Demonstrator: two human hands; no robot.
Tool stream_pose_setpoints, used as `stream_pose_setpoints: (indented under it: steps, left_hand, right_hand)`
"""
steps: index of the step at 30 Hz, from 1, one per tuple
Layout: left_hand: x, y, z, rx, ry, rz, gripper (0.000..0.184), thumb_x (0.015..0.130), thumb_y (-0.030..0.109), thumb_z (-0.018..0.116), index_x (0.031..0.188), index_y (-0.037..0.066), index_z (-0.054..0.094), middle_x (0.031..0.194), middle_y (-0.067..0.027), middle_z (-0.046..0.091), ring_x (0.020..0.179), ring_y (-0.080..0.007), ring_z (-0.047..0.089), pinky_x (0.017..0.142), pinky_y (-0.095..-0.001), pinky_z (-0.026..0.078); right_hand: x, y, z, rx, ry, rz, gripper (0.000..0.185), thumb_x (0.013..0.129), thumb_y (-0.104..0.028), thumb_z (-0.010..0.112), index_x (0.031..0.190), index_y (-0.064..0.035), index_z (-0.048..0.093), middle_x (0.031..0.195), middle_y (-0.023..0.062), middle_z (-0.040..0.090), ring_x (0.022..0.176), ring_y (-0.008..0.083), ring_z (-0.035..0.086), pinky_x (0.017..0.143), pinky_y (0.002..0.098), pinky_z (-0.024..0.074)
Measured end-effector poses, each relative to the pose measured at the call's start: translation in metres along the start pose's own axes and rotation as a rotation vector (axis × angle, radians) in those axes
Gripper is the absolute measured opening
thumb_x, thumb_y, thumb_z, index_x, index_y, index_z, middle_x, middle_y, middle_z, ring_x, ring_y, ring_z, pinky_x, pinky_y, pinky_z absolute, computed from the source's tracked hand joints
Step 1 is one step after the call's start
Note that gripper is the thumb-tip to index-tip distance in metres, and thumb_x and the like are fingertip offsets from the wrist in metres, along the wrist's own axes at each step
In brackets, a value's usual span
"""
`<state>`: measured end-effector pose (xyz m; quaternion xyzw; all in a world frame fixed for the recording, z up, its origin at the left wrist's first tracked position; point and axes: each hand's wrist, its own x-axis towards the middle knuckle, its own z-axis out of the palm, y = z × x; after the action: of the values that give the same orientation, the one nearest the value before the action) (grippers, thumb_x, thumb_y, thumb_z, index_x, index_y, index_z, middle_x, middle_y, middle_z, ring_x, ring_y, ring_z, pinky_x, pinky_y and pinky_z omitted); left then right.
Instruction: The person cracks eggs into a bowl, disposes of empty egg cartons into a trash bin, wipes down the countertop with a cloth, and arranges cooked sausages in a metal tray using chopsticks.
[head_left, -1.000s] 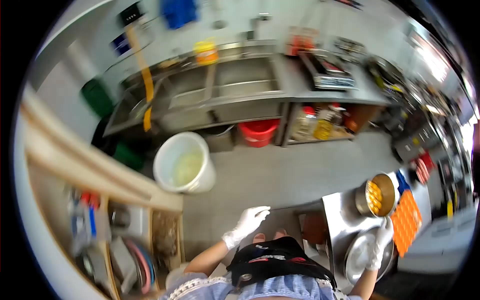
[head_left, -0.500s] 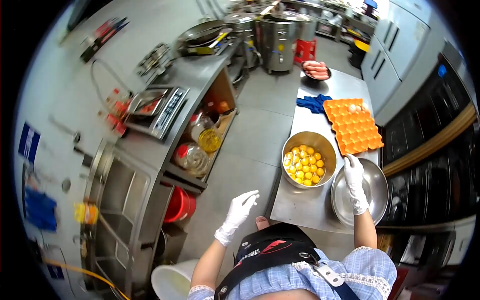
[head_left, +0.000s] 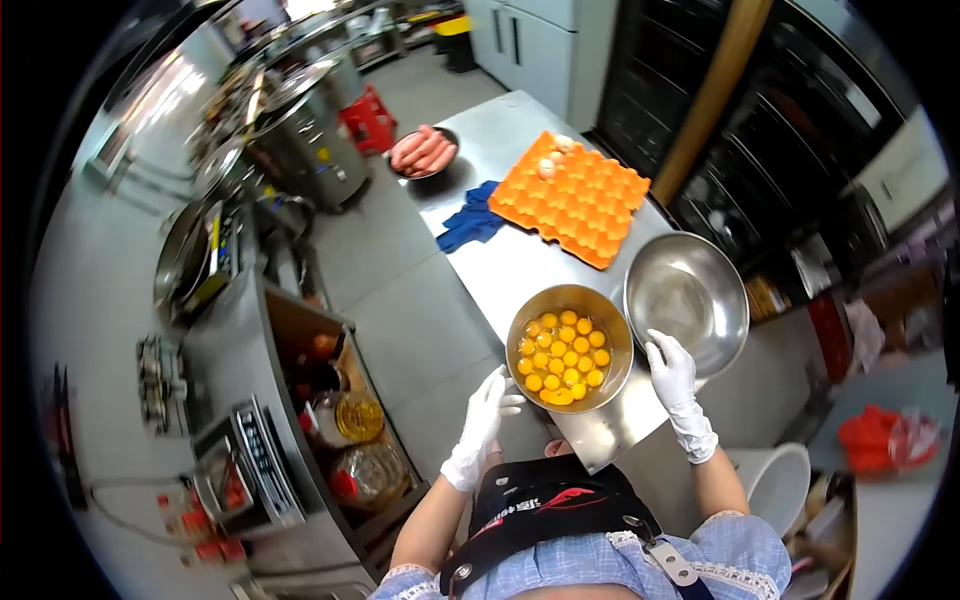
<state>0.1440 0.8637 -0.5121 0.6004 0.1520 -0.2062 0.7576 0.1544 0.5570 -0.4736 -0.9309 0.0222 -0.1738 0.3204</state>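
A deep steel pot (head_left: 622, 345) holding many cracked-open eggs with whole yolks (head_left: 571, 360) stands at the front of the steel table. My left hand (head_left: 487, 408), in a white glove, is beside the pot's left side with its fingers apart; whether the fingertips touch the pot I cannot tell. On the other side, my gloved right hand (head_left: 672, 372) is between the pot and a wide steel bowl (head_left: 735, 300), near the bowl's front rim. Its fingers are loosely extended and nothing shows in them. Beyond the pot lies an orange egg tray (head_left: 575, 200) with a few eggs (head_left: 547, 168) at its far end.
A blue cloth (head_left: 470, 218) lies left of the tray. Sausages (head_left: 424, 152) fill a dark bowl at the table's far end. Tall steel pots (head_left: 310, 150) and a red stool (head_left: 368, 120) are beyond. To the left stands a counter with jars (head_left: 370, 475) below; a white bin (head_left: 785, 485) is at right.
My view has turned to the right. My left hand has come up to the pot's left side. My right hand has drawn back from near the tray to the bowl's front rim.
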Motion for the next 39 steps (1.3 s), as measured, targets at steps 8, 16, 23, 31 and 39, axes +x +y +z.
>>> stream_pose_setpoints:
  steps: [8, 16, 23, 31, 39]
  left_hand:
    - [0.040, 0.036, -0.022, 0.020, -0.217, -0.128, 0.052, 0.095, 0.038, 0.041, 0.135, 0.003, 0.037, 0.115, -0.0174, 0.055, 0.087, -0.0204, 0.060, 0.076, -0.0297, 0.051]
    - [0.092, 0.059, -0.025, 0.123, -0.328, -0.130, 0.051, 0.096, 0.038, 0.040, 0.131, 0.001, 0.043, 0.111, -0.0149, 0.058, 0.085, -0.0166, 0.059, 0.075, -0.0280, 0.048]
    - [0.151, 0.082, -0.020, 0.260, -0.369, -0.111, 0.051, 0.096, 0.037, 0.039, 0.131, 0.000, 0.042, 0.114, -0.0166, 0.057, 0.086, -0.0183, 0.060, 0.076, -0.0297, 0.049]
    - [0.244, 0.123, -0.036, 0.568, -0.498, -0.009, 0.040, 0.094, 0.026, 0.048, 0.126, 0.000, 0.049, 0.105, -0.0109, 0.062, 0.077, -0.0126, 0.059, 0.072, -0.0257, 0.048]
    - [0.395, 0.197, -0.002, 0.635, -0.378, 0.405, 0.036, 0.090, 0.010, 0.050, 0.122, -0.007, 0.049, 0.098, -0.0094, 0.062, 0.083, -0.0130, 0.056, 0.075, -0.0239, 0.046]
  right_hand:
    - [-0.056, -0.045, 0.045, 0.715, -0.068, 0.894, 0.043, 0.096, -0.035, 0.043, 0.116, 0.0019, 0.053, 0.099, 0.0087, 0.061, 0.063, 0.0155, 0.060, 0.058, 0.0268, 0.0527]
    - [-0.041, -0.060, 0.064, 0.712, 0.053, 0.926, 0.039, 0.096, -0.031, 0.043, 0.111, 0.0025, 0.055, 0.086, 0.0073, 0.063, 0.063, 0.0129, 0.060, 0.057, 0.0245, 0.0506]
    - [-0.003, -0.061, 0.079, 0.730, 0.140, 0.929, 0.035, 0.095, -0.028, 0.044, 0.109, 0.0015, 0.057, 0.081, 0.0066, 0.062, 0.065, 0.0127, 0.060, 0.057, 0.0244, 0.0499]
    - [0.031, -0.051, 0.083, 0.274, 0.177, 0.807, 0.035, 0.091, -0.026, 0.053, 0.111, 0.0021, 0.056, 0.078, 0.0086, 0.062, 0.071, 0.0141, 0.060, 0.063, 0.0251, 0.0477]
    - [0.230, -0.104, 0.100, 0.220, 0.111, 0.513, 0.043, 0.081, -0.020, 0.063, 0.118, -0.0026, 0.052, 0.105, 0.0138, 0.060, 0.089, 0.0217, 0.062, 0.080, 0.0308, 0.0488]
